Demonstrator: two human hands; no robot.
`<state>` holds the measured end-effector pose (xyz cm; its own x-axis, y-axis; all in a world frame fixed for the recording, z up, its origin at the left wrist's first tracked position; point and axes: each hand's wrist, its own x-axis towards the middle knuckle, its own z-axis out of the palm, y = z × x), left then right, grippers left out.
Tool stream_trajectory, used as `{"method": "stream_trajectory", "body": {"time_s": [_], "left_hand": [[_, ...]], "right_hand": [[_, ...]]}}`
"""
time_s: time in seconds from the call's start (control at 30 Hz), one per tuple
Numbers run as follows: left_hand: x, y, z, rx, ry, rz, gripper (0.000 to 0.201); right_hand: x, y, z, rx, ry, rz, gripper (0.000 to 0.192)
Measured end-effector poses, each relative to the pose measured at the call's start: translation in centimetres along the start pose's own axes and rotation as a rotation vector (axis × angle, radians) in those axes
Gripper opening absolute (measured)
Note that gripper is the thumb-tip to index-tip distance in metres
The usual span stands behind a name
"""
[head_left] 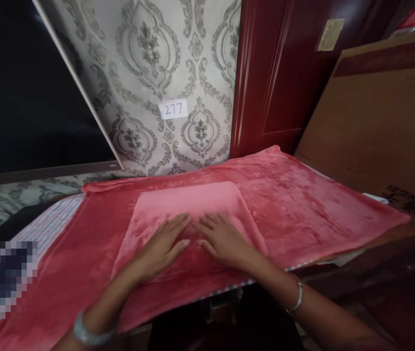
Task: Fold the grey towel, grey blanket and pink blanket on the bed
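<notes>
A pink plush blanket (295, 195) lies spread over the table. On its middle rests a smaller folded piece of similar pink plush cloth (192, 195), lighter along its far edge. My left hand (165, 243) lies flat on the left half of this folded cloth, fingers stretched out. Beside it, my right hand (222, 239) presses flat on the cloth's right half, fingers a little spread. The fingertips of both hands nearly meet at the centre. Neither hand grips anything.
A striped cloth (55, 217) shows under the blanket at left. A dark screen (35, 92) stands at the back left, and a large cardboard box (383, 122) at the right. Behind are patterned wallpaper (196, 87), a paper label (173, 109) reading 277 and a dark red panel (266, 83).
</notes>
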<state>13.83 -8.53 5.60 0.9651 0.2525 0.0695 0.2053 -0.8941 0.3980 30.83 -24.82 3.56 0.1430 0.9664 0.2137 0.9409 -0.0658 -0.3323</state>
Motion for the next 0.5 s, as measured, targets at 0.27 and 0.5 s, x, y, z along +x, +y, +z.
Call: {"method": "stream_trajectory", "body": {"time_s": [0.27,0.5], "left_hand": [[7.3,-3.9,-0.4,0.153,-0.23,0.267,0.063],[12.0,-11.3,-1.6,0.251,-0.133,0.19,0.064]], "right_hand": [[2.2,-0.3,3.2,0.127,-0.105,-0.301,0.057],[1.9,0.3,3.3,0.25,-0.199,-0.25,0.06]]}}
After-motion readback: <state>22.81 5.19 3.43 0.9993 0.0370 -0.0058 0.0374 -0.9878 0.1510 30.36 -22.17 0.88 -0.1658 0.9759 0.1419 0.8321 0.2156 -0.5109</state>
